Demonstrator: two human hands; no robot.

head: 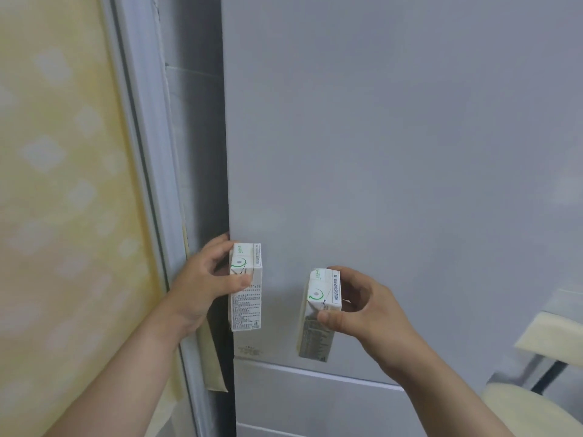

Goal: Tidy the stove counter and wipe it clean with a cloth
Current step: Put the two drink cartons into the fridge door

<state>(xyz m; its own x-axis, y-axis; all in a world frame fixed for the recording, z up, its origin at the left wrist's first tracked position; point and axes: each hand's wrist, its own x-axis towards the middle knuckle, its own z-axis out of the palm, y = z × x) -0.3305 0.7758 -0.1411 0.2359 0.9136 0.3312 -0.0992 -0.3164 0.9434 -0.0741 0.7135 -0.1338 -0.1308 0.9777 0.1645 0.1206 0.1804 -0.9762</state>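
Item one: left hand (pixel 205 279), fingers curled, thumb laid across the front of a small white drink carton (pixel 247 298), which is held upright against the fingers; the fingertips beyond it reach the left edge of a grey door (pixel 378 137), judged to be a refrigerator's. Item two: right hand (pixel 362 304), closed in a pinch on a second drink carton (pixel 318 310), gripped at its upper end only, the lower end hanging free and tilted toward the left hand. Both cartons are held close in front of the door, a little apart from each other. Neither the stove counter nor a cloth is shown. To the outside of the left hand, yellow patterned wall covering (pixel 63 184); to the outside of the right, a cream cushion (pixel 552 339). Hazards noted: should the door be pulled by the loaded left hand, the thumb's hold may be loosened and the carton dropped; the second carton, pinched high, may swing or slip. Whether either is sealed cannot be told.
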